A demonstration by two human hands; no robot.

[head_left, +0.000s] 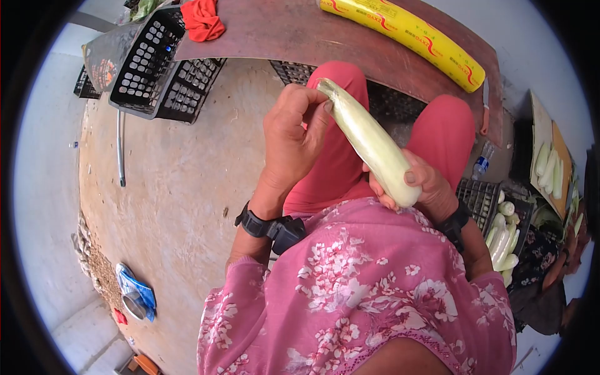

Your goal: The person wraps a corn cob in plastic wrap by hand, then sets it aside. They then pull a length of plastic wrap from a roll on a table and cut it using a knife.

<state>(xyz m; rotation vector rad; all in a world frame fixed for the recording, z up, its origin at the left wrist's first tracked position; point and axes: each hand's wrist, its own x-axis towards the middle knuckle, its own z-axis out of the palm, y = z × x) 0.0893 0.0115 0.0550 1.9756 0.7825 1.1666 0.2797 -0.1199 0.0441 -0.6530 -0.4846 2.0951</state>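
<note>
A long pale-green zucchini [371,139] lies slantwise above my lap, its skin glossy as if under clear film. With thumb and fingers, my left hand [292,128] pinches at its narrow stem end. My right hand [428,184] is closed around the thick lower end, thumb on top. Whether a loose edge of film is between my left fingertips is too small to tell. Beyond my knees, a yellow printed roll [406,37] lies along the far side of the dark red table [269,31].
Black crates [187,90] and a red cloth [202,20] are at upper left. A knife [485,111] lies at the table's right end, near a plastic bottle [482,161]. More zucchini [502,240] fill a crate at right; others lie in a cardboard box [559,147].
</note>
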